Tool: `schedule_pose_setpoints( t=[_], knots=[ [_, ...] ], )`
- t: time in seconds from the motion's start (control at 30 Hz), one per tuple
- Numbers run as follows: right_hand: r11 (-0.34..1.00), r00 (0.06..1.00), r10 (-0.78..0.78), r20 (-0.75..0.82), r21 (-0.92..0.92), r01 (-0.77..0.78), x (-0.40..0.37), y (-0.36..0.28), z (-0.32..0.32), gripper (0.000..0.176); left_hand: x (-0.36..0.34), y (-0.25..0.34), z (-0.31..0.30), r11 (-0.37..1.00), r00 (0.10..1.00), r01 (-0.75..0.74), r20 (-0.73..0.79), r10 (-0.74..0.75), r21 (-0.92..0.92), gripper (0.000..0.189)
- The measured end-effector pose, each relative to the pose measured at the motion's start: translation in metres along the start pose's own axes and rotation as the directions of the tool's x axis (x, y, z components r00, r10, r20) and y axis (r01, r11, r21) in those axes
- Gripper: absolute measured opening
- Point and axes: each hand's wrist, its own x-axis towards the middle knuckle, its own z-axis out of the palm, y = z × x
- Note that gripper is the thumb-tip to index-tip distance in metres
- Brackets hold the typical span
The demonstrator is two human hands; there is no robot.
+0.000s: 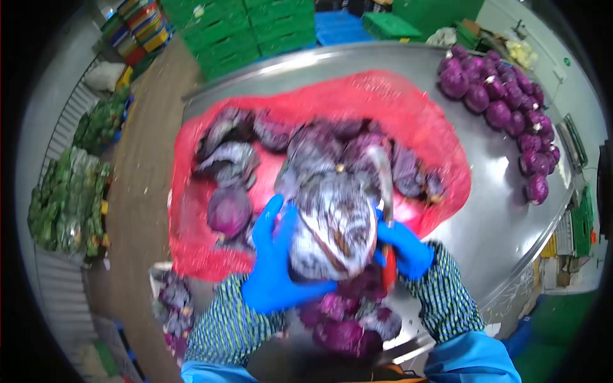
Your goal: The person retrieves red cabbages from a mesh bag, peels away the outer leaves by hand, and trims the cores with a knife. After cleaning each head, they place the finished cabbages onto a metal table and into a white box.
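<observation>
Both my hands wear blue gloves. My left hand [274,268] cups a large red cabbage [335,223] from its left side and underneath, thumb and fingers spread around it. Pale, streaky outer leaves with a brown rib cover this cabbage. In my right hand [408,249] is a knife [389,265] with a red handle; its curved blade points away from me along the cabbage's right side. Below the hands lie several trimmed purple cabbages [348,335]. Beyond them, loose dark leaves and cabbages [230,163] rest on a red mesh sack [415,121].
A metal table [485,172] carries the sack, with a pile of peeled red cabbages [498,115] at its far right. A container of leaf scraps [175,300] stands at the lower left. Green crates [236,32] are stacked behind, and bagged green vegetables [70,198] line the left wall.
</observation>
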Motion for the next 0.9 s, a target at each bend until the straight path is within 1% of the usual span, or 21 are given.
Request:
schedule_pose_setpoints(
  t=[0.03,0.07,0.1,0.13,0.2,0.23,0.27,0.33,0.37,0.4,0.47,0.5,0.53,0.57,0.6,0.63,0.7,0.73,0.8,0.83,0.9],
  knots=[
    [0.996,0.994,0.089,-0.055,-0.013,-0.090,-0.016,0.039,0.000,0.056,-0.034,0.005,-0.005,0.994,0.998,-0.044,0.047,0.048,-0.097,0.107],
    [0.935,0.933,0.354,0.067,-0.060,-0.350,-0.029,0.078,-0.020,0.051,-0.066,0.008,-0.011,0.977,0.992,-0.081,0.081,0.099,-0.197,0.116],
    [0.891,0.895,0.441,-0.073,-0.081,-0.446,-0.042,0.102,0.004,0.045,-0.095,0.012,-0.023,0.971,0.979,0.047,0.202,0.002,-0.234,0.114],
    [0.839,0.835,0.508,-0.213,-0.095,-0.535,-0.054,0.121,0.029,0.043,-0.128,0.016,-0.025,0.936,0.945,0.257,0.265,-0.191,-0.241,0.110],
    [0.834,0.849,0.424,-0.314,-0.231,-0.502,-0.067,0.168,0.034,0.046,-0.191,0.017,-0.003,0.869,0.873,0.478,0.176,-0.455,-0.125,0.100],
    [0.887,0.883,0.271,-0.382,-0.258,-0.384,-0.070,0.198,0.027,0.047,-0.225,0.008,0.022,0.852,0.852,0.519,0.113,-0.510,-0.069,0.103],
    [0.885,0.898,-0.064,-0.436,-0.440,-0.150,-0.075,0.239,0.006,0.045,-0.244,0.010,0.039,0.784,0.782,0.621,0.070,-0.619,-0.006,0.108],
    [0.648,0.865,-0.340,-0.370,-0.759,-0.069,-0.097,0.236,0.022,0.049,-0.249,0.018,0.042,0.759,0.760,0.649,0.011,-0.649,-0.047,0.114],
    [0.670,0.881,-0.347,-0.322,-0.742,-0.008,-0.108,0.235,0.025,0.046,-0.250,0.019,0.039,0.799,0.798,0.602,0.046,-0.601,-0.001,0.116],
    [0.520,0.894,-0.397,-0.207,-0.853,0.033,-0.119,0.217,0.041,0.049,-0.248,0.017,0.036,0.834,0.830,0.550,0.078,-0.552,0.042,0.118],
    [0.367,0.898,-0.439,-0.036,-0.920,0.142,-0.138,0.207,0.061,0.053,-0.239,0.019,0.021,0.858,0.830,0.502,0.218,-0.514,0.109,0.120],
    [0.453,0.926,-0.375,-0.038,-0.879,0.147,-0.145,0.210,0.065,0.055,-0.239,0.015,0.026,0.882,0.859,0.450,0.205,-0.470,0.138,0.119],
    [0.292,0.863,-0.496,0.093,-0.919,0.266,-0.143,0.216,0.067,0.052,-0.243,0.010,0.034,0.900,0.882,0.401,0.194,-0.429,0.169,0.118],
    [0.321,0.931,-0.366,-0.008,-0.940,0.118,-0.143,0.219,0.067,0.051,-0.242,0.007,0.044,0.893,0.884,0.449,0.164,-0.437,-0.043,0.116],
    [0.325,0.966,-0.231,-0.115,-0.945,-0.035,-0.143,0.222,0.067,0.051,-0.237,0.009,0.051,0.905,0.900,0.424,0.126,-0.416,-0.041,0.115],
    [0.319,0.964,-0.238,-0.122,-0.947,-0.041,-0.141,0.226,0.068,0.051,-0.234,0.015,0.054,0.898,0.889,0.441,0.129,-0.439,0.013,0.115],
    [0.255,0.884,-0.395,-0.251,-0.954,-0.157,-0.133,0.235,0.067,0.044,-0.226,0.025,0.057,0.891,0.882,0.449,0.133,-0.453,0.058,0.114],
    [0.253,0.881,-0.396,-0.259,-0.953,-0.166,-0.129,0.242,0.060,0.044,-0.225,0.027,0.059,0.887,0.881,0.455,0.106,-0.461,0.073,0.112],
    [0.106,0.890,-0.294,-0.348,-0.937,-0.332,-0.122,0.253,0.050,0.026,-0.226,0.031,0.060,0.880,0.876,0.468,0.089,-0.474,0.084,0.111],
    [0.061,0.883,-0.314,-0.350,-0.935,-0.349,-0.122,0.252,0.053,0.022,-0.226,0.031,0.060,0.879,0.875,0.468,0.092,-0.475,0.093,0.110],
    [0.105,0.889,-0.242,-0.388,-0.922,-0.373,-0.117,0.249,0.043,0.022,-0.228,0.025,0.062,0.889,0.887,0.447,0.083,-0.455,0.100,0.109]
  ],
)
